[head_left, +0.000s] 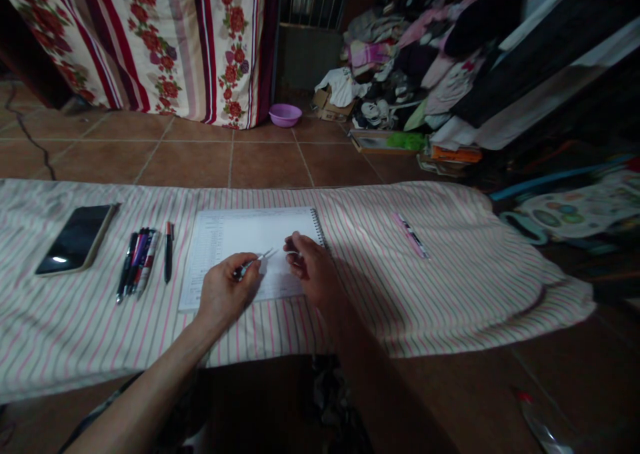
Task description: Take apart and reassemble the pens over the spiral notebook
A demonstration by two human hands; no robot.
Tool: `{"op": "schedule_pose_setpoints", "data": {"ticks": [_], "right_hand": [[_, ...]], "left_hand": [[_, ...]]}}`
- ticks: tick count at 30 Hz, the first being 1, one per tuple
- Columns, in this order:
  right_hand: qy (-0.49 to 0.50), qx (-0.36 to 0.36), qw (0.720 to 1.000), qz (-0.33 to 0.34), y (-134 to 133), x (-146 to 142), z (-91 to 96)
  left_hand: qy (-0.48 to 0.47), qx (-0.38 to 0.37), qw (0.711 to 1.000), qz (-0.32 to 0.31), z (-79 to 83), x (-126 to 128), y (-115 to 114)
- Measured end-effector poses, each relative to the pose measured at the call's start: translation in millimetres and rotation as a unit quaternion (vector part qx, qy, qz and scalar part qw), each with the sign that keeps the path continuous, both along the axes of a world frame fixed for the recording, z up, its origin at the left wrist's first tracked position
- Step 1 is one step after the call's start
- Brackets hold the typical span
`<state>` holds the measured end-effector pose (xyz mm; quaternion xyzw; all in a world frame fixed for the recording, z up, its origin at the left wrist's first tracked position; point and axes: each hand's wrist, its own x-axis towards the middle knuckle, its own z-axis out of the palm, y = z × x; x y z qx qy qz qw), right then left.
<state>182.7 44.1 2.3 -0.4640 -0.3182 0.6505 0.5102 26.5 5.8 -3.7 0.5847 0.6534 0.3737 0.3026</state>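
Note:
My left hand [227,287] is closed around a slim pen [263,257], its thin pale tip pointing right. Across a small gap from that tip is my right hand [313,267], its fingers curled in. A pale sliver shows between those fingers, too blurred to name. Both hands are over an open spiral notebook [250,231] with a mostly blank white page and printed lines along its left side. To the right on the cloth lies a pink pen with dark and white parts [413,237].
A phone [77,239] lies at the left on the striped cloth [450,294]. Several pens [137,261] are bunched beside it, with a black pen with an orange end [169,254] apart. Beyond are a purple basin [285,114], a floral curtain [150,41] and piled clothes [410,54].

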Motion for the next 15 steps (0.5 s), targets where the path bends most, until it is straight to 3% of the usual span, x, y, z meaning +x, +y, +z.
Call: {"op": "schedule_pose_setpoints", "data": {"ticks": [4, 15], "right_hand": [[-0.058, 0.015, 0.996, 0.062, -6.5, -8.7, -2.8], [0.01, -0.017, 0.994, 0.105, -7.2, -12.8, -6.3]], "left_hand": [[0.009, 0.004, 1.0, 0.003, 1.2, 1.2, -0.4], [0.043, 0.011, 0.999, 0.0, 3.8, 2.4, -0.2]]}}
